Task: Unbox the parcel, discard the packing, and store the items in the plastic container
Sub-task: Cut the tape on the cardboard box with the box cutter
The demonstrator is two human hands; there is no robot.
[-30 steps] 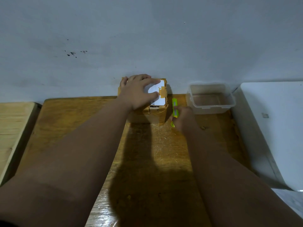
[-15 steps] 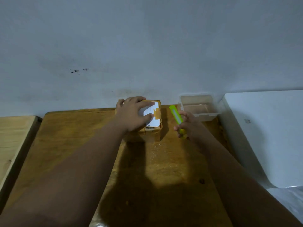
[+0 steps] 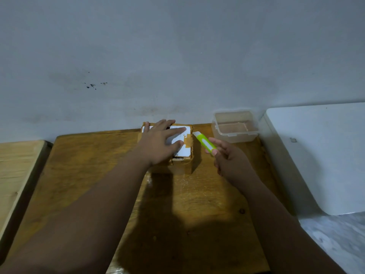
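A small cardboard parcel [image 3: 187, 147] with a white label and brown tape stands at the back of the wooden table, against the wall. My left hand [image 3: 160, 143] lies flat on its top, fingers spread, pressing down. Just right of the parcel, my right hand [image 3: 229, 157] holds a lime-green utility knife [image 3: 204, 142] by its near end, lifted off the table, its tip pointing toward the parcel's top right corner. A clear plastic container [image 3: 235, 127] sits empty at the back right.
The wooden table [image 3: 83, 175] runs from the wall toward me. A lighter wooden surface [image 3: 13, 175] adjoins it on the left. A white appliance-like block [image 3: 324, 155] stands close on the right, beside the container.
My right hand picked the green knife up from the table beside the parcel and raised it, tip angled at the parcel. My left hand stayed on the parcel's top.
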